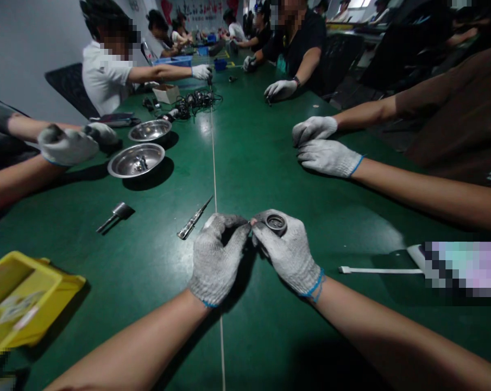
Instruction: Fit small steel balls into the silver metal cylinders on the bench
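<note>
Both my left hand (216,260) and right hand (292,247) are gripping: left pinching what I cannot tell, right cradling the cup (276,223) at left's two o'clock. It is looking stiff, probably light, slick; its rim is likely offering purchase.

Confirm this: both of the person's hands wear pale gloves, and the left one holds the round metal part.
Wrong hand: the head view shows the round metal part held in the right hand, not the left hand. Both hands do wear pale gloves.
</note>
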`<state>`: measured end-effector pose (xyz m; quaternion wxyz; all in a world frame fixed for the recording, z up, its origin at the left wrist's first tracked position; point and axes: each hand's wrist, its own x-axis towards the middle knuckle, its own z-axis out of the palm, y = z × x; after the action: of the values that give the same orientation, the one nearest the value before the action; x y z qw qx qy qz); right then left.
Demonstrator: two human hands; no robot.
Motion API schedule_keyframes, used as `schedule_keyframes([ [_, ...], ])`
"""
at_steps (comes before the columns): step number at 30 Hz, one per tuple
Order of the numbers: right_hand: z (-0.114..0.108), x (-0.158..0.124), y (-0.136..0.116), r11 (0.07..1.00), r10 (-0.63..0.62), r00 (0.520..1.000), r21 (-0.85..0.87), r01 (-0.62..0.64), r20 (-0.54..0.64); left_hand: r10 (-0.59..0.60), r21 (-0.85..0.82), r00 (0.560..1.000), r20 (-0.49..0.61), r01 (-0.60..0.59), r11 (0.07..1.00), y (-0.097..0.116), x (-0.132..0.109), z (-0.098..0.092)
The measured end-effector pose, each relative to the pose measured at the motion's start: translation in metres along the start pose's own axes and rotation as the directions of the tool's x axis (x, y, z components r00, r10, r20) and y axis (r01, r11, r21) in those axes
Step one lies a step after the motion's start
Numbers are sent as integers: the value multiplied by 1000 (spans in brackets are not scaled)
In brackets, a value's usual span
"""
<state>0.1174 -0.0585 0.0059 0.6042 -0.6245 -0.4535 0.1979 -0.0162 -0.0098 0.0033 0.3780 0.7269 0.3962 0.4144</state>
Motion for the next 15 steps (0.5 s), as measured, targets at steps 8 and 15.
schedule_keyframes([
  [8, 0, -1, 0, 1000, -8, 1000, 2, 8, 6, 7, 18, 1000, -24, -7, 1000, -1, -1, 1],
  [15, -1, 0, -1, 1000, 2, 1000, -8, -1, 27, 32, 25, 999, -39, -31, 999, 0, -1, 1],
])
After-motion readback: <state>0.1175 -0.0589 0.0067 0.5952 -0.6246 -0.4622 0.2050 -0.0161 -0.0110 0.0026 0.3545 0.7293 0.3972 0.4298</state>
